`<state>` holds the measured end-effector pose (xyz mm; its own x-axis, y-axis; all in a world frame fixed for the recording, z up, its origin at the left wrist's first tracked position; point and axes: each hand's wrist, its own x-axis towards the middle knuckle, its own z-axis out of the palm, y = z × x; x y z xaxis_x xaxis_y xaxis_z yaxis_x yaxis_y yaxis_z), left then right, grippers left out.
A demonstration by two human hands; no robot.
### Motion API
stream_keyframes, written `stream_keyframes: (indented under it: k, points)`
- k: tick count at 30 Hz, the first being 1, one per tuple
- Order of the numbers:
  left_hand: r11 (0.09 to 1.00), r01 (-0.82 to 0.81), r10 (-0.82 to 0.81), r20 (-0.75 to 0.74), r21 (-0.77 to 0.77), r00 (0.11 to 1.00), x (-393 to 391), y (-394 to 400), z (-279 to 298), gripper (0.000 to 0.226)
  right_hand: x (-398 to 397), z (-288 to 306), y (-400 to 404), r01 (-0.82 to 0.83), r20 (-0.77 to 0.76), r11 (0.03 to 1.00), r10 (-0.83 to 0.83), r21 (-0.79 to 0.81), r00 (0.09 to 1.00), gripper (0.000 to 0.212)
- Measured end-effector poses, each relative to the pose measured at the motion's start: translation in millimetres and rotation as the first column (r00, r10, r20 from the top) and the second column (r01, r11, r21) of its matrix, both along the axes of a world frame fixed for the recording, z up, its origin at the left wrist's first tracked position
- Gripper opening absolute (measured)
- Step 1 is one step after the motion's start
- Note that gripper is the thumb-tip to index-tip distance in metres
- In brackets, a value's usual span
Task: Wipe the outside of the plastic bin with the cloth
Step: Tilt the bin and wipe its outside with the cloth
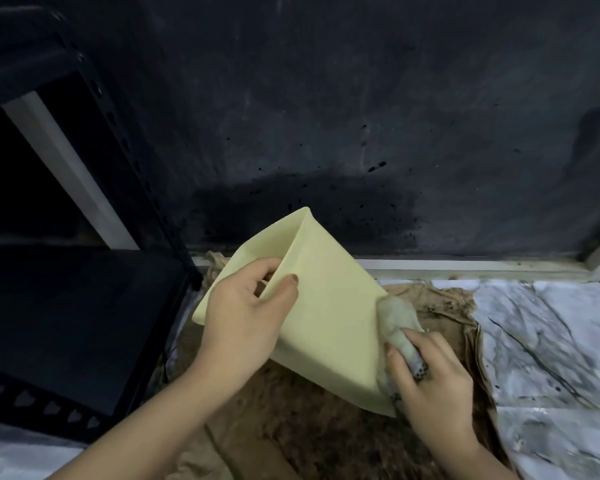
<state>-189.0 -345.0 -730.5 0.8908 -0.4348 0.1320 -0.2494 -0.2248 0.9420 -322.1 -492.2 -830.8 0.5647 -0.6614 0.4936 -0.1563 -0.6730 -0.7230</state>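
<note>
Plastic bin [326, 306], pale yellow, held off the surface at centre frame, tipped so one outer wall faces the camera and a corner edge points to the upper middle of the frame. Below it: a stained brown rag [326, 445] spread over crumpled white sheeting [551, 341]. Dark wall [326, 98] behind; black shelf unit [66, 306] at left of frame.

Left hand [246, 320]: closed around the bin's left corner, thumb flat on the near wall, fingers wrapped to the far side. It carries the bin's weight.

Right hand [426, 382]: curled tight round a bunched, greyish cloth [400, 327], which is pressed against the bin's right edge, at the lower right of the lit wall.

Key relation: the unwiped face lies up and left of the cloth hand. That wall's long axis runs from the lower right corner toward the upper middle of the frame. Judgement: the next stroke most likely travels along that diagonal, right hand working, left hand only bracing. The far walls are hidden; the bin will probably need turning to reach them.
</note>
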Motion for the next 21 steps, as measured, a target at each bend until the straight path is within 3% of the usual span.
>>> stream_keyframes:
  k: [4,7,10,12,16,21]
  points:
    - [0.988,0.151,-0.154,0.080,0.036,0.985,-1.8,-11.4,1.8,0.018,29.7,45.2,2.2,-0.082,0.142,0.994,0.092,-0.073,0.986,0.023]
    - [0.962,0.255,-0.265,0.116,0.097,0.957,-0.3,-21.4,5.0,0.015,46.9,78.9,-5.6,-0.051,0.249,0.997,0.065,-0.060,0.966,0.017]
    - [0.925,0.361,-0.375,0.128,0.120,0.918,2.3,-29.4,9.1,0.018,56.1,106.1,-19.4,-0.009,0.263,1.000,0.010,-0.004,0.965,0.008]
    - [0.906,0.406,-0.419,0.125,0.118,0.899,7.4,-32.6,11.7,0.019,58.7,120.9,-31.7,0.002,0.171,0.998,-0.012,0.061,0.985,0.004]
    - [0.846,0.503,-0.524,0.098,0.180,0.846,15.6,-33.0,16.1,0.020,60.2,141.7,-63.2,-0.004,-0.101,0.975,0.027,0.223,0.994,0.015]
    - [0.779,0.586,-0.615,0.086,0.224,0.784,11.8,-34.4,20.6,0.014,54.2,156.3,-87.8,-0.085,-0.351,0.926,0.223,0.368,0.910,0.012]
